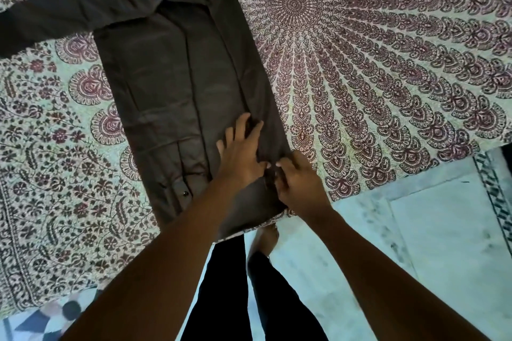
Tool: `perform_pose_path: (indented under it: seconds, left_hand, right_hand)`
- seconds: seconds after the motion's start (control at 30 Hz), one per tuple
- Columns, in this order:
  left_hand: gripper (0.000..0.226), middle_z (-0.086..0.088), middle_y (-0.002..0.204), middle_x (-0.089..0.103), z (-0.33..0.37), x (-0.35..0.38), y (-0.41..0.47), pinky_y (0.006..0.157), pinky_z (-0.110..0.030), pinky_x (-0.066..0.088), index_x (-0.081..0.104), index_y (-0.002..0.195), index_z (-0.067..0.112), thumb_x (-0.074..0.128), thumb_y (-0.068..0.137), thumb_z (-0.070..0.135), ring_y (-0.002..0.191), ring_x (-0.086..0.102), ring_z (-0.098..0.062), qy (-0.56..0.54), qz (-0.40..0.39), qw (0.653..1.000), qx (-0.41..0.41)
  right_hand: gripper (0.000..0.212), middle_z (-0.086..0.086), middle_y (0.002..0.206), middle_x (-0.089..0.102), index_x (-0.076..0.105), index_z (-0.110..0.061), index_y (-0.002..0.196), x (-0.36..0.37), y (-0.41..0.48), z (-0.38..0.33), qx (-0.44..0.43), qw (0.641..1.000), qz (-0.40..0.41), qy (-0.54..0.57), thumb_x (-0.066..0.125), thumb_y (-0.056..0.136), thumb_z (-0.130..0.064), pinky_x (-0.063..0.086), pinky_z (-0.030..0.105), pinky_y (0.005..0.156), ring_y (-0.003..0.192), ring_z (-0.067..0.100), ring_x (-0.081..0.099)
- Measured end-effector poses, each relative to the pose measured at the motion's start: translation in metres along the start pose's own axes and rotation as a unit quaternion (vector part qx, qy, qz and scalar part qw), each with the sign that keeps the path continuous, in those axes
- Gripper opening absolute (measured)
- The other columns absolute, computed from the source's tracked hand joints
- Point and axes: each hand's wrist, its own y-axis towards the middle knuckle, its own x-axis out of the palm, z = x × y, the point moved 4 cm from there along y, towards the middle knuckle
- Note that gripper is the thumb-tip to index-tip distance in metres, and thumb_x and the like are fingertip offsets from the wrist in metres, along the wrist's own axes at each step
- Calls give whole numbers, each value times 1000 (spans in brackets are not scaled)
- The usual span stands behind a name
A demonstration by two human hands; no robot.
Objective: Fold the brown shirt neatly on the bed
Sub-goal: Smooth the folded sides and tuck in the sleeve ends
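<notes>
Two hands, left (pixel 240 159) splayed, right (pixel 300 184) pinching shirt (pixel 166 77)

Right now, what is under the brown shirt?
The brown cloth shirt lies on a maroon-and-white patterned bedsheet, which shows around it. The part directly beneath the shirt is covered and cannot be seen.

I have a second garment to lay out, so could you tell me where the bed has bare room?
Widest: the bedspread right of the brown shirt, the mandala part. Also left of the shirt, below its outstretched sleeve. Crowded at the near edge, where the left hand presses and the right hand grips the shirt.
</notes>
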Motion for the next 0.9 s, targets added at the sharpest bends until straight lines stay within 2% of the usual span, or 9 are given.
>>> perform_pose_path:
  seconds: [0.1, 0.17, 0.23, 0.33, 0.43, 0.5, 0.6, 0.7, 0.9]
  left_hand:
    - [114, 1, 170, -14, -8, 7, -12, 113, -61, 24, 16, 162, 37, 82, 72, 58, 149, 5, -31, 34, 6, 999, 0]
    - [121, 1, 169, -21, -10, 12, -17, 113, -64, 23, 9, 162, 39, 81, 68, 64, 153, -1, -33, 52, 2, 999, -5]
    - [130, 3, 169, -24, -13, 18, -19, 113, -69, 22, 1, 162, 39, 80, 64, 70, 156, -6, -33, 72, -8, 997, -5]
    - [133, 4, 169, -25, -18, 22, -19, 111, -73, 21, -6, 162, 37, 75, 64, 78, 158, -10, -31, 79, -1, 997, 1]
    - [136, 5, 169, -27, -22, 23, -15, 112, -74, 18, -11, 162, 33, 71, 66, 82, 158, -14, -29, 79, -1, 997, 3]
    - [138, 4, 168, -30, -22, 23, -15, 114, -74, 14, -14, 162, 31, 71, 66, 80, 157, -18, -29, 82, -10, 997, 2]
    - [139, 2, 166, -33, -21, 21, -13, 114, -75, 9, -17, 161, 26, 71, 67, 79, 157, -21, -30, 91, -22, 996, 2]
    - [144, 1, 166, -34, -18, 21, -12, 114, -76, 8, -20, 161, 23, 74, 65, 76, 157, -21, -32, 92, -34, 995, -2]
    - [140, 2, 165, -37, -15, 18, -11, 114, -76, 4, -24, 158, 38, 76, 66, 74, 155, -26, -34, 74, -58, 996, 4]
  right_hand:
    - [26, 16, 110, 58, 64, -11, 106, 5, -5, 14, -154, 983, -26, -100, 68, 81, -15, 54, 45, 73, 95, 36, 52]
    - [35, 13, 112, 61, 61, -16, 116, 5, -6, 21, -248, 957, -58, -136, 67, 81, -16, 49, 42, 78, 96, 35, 54]
    - [31, 12, 118, 63, 64, -16, 118, 3, 1, 26, -308, 933, -74, -171, 66, 87, -22, 44, 43, 85, 101, 34, 59]
    - [43, 12, 138, 58, 62, -14, 132, -4, 24, 36, -331, 913, -105, -212, 57, 97, -40, 40, 49, 100, 124, 32, 54]
    - [68, 12, 162, 38, 40, -14, 156, -9, 58, 43, -338, 891, -168, -252, 41, 103, -57, 32, 53, 109, 147, 30, 37]
    - [80, 10, 170, 23, 25, -17, 163, -14, 79, 44, -348, 872, -202, -278, 33, 102, -68, 29, 54, 111, 156, 27, 25]
    - [87, 8, 173, 11, 17, -21, 165, -19, 111, 36, -381, 846, -212, -306, 29, 98, -76, 23, 58, 115, 159, 24, 15]
    - [87, 6, 174, 5, 12, -24, 165, -24, 137, 35, -397, 832, -200, -332, 23, 98, -78, 14, 65, 120, 159, 22, 16]
    - [87, 2, 173, 8, 17, -29, 164, -31, 177, 38, -437, 818, -134, -349, 26, 96, -81, 11, 65, 118, 160, 23, 10]
